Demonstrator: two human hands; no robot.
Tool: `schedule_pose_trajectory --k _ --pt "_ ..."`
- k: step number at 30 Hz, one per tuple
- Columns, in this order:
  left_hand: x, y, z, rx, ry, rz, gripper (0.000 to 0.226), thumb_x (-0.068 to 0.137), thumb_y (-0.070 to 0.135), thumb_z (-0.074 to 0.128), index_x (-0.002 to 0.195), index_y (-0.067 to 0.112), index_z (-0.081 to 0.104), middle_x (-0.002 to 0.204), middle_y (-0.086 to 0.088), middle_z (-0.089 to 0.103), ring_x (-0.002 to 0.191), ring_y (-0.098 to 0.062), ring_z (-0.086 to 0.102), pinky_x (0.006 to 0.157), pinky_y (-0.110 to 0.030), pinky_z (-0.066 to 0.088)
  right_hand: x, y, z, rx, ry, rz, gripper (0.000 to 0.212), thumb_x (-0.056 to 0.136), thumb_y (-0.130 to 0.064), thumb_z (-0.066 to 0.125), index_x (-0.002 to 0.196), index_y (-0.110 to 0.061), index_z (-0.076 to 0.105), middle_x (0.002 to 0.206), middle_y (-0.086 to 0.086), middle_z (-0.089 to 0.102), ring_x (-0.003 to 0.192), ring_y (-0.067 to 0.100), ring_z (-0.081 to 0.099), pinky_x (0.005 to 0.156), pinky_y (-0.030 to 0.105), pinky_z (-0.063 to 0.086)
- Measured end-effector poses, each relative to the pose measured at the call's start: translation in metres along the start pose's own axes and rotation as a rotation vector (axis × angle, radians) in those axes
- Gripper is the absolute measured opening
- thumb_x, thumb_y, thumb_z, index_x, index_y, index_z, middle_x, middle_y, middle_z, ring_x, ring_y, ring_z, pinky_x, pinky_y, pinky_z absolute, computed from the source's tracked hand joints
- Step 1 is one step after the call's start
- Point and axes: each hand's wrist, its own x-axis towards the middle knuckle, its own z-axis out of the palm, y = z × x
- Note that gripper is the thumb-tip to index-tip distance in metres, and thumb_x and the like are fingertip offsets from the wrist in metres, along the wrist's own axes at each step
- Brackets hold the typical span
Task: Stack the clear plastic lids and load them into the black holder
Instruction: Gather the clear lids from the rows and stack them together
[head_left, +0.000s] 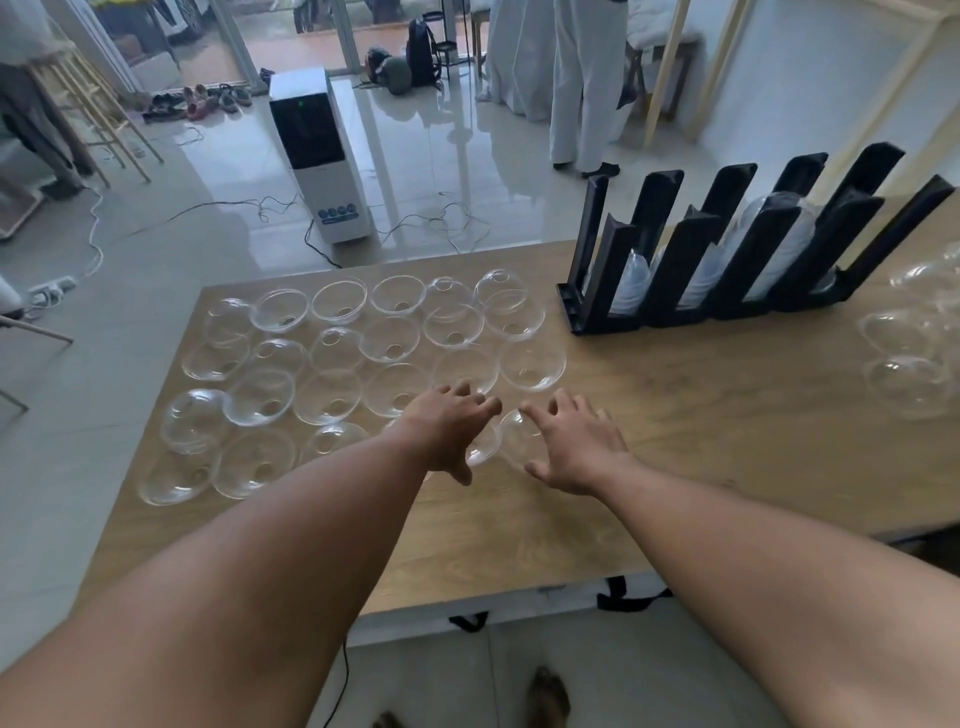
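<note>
Several clear plastic dome lids (332, 395) lie in rows on the left half of the wooden table (701, 426). My left hand (449, 428) hovers with spread fingers over one lid (480, 452) in the near row. My right hand (574, 447) is spread over the neighbouring lid (517, 436). Neither hand holds anything. The black holder (691, 260) stands at the back right, its slanted slots holding stacks of clear lids (779, 228).
More clear lids (906, 358) sit near the table's right edge. Beyond the table on the tiled floor stand a white tower appliance (322, 156) with cables, and a person in white clothing (584, 83). My bare feet show below the near table edge.
</note>
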Motion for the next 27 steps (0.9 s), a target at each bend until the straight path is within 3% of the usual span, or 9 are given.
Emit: schedule_pose_trajectory --k 4,9,13,16,19,22,24,27 --pt "0.009 0.003 -0.001 -0.055 -0.055 -0.017 0.097 0.067 0.049 0.090 0.145 0.023 0.039 0.140 0.000 0.055 0.127 -0.024 0.050 0.098 -0.037 0.044 -0.004 0.009 0.010 0.127 0.002 -0.015 0.080 0.083 -0.060 0.071 0.148 -0.033 0.031 0.151 -0.001 0.038 0.135 0.026 0.043 0.105 0.045 0.042" --pt "0.019 0.008 -0.010 -0.168 -0.114 -0.014 0.106 0.057 0.040 0.096 0.143 0.018 0.038 0.140 -0.002 0.039 0.120 -0.025 0.050 0.089 -0.047 0.055 -0.020 0.021 0.017 0.242 0.003 0.005 0.079 0.080 -0.058 0.076 0.141 -0.034 0.033 0.147 -0.006 0.048 0.132 0.024 0.048 0.105 0.043 0.042" --pt "0.028 0.008 -0.021 -0.059 -0.228 0.038 0.112 0.052 0.042 0.098 0.144 0.015 0.039 0.139 -0.001 0.042 0.123 -0.026 0.050 0.093 -0.045 0.053 -0.030 0.023 0.020 0.241 0.005 0.051 0.080 0.078 -0.056 0.078 0.140 -0.035 0.033 0.146 -0.006 0.050 0.130 0.024 0.049 0.104 0.044 0.042" --pt "0.032 0.010 -0.021 0.063 -0.257 0.087 0.105 0.055 0.046 0.096 0.140 0.015 0.043 0.134 -0.002 0.052 0.124 -0.025 0.050 0.095 -0.037 0.049 -0.037 0.021 0.026 0.236 0.011 0.092 0.079 0.079 -0.057 0.077 0.139 -0.034 0.032 0.146 -0.005 0.050 0.129 0.025 0.050 0.103 0.044 0.041" --pt "0.028 0.012 -0.019 0.171 -0.183 0.151 0.099 0.057 0.056 0.091 0.138 0.019 0.047 0.131 0.001 0.054 0.123 -0.022 0.047 0.090 -0.036 0.051 -0.045 0.017 0.030 0.211 0.013 0.115 0.084 0.080 -0.059 0.075 0.147 -0.034 0.029 0.148 -0.003 0.048 0.131 0.026 0.048 0.105 0.043 0.038" --pt "0.013 0.014 -0.026 0.228 -0.004 0.221 0.101 0.057 0.075 0.080 0.139 0.024 0.048 0.133 0.002 0.053 0.124 -0.021 0.046 0.096 -0.037 0.049 -0.052 0.012 0.030 0.149 0.022 0.105 0.088 0.082 -0.065 0.070 0.154 -0.035 0.030 0.151 -0.001 0.047 0.132 0.027 0.048 0.108 0.043 0.037" --pt "-0.007 0.010 -0.026 0.101 0.146 0.230 0.099 0.057 0.079 0.077 0.136 0.026 0.050 0.134 0.003 0.051 0.119 -0.022 0.052 0.092 -0.036 0.049 -0.058 0.003 0.029 0.126 0.060 0.070 0.088 0.081 -0.070 0.066 0.154 -0.036 0.031 0.151 -0.002 0.048 0.131 0.025 0.050 0.107 0.043 0.041" --pt "-0.054 -0.003 -0.010 -0.311 0.334 0.135 0.094 0.054 0.072 0.085 0.128 0.025 0.051 0.131 0.006 0.051 0.095 -0.021 0.061 0.069 -0.032 0.046 -0.068 -0.015 0.034 0.105 0.125 -0.013 0.085 0.081 -0.076 0.059 0.152 -0.038 0.032 0.145 -0.004 0.052 0.123 0.022 0.055 0.101 0.041 0.046"
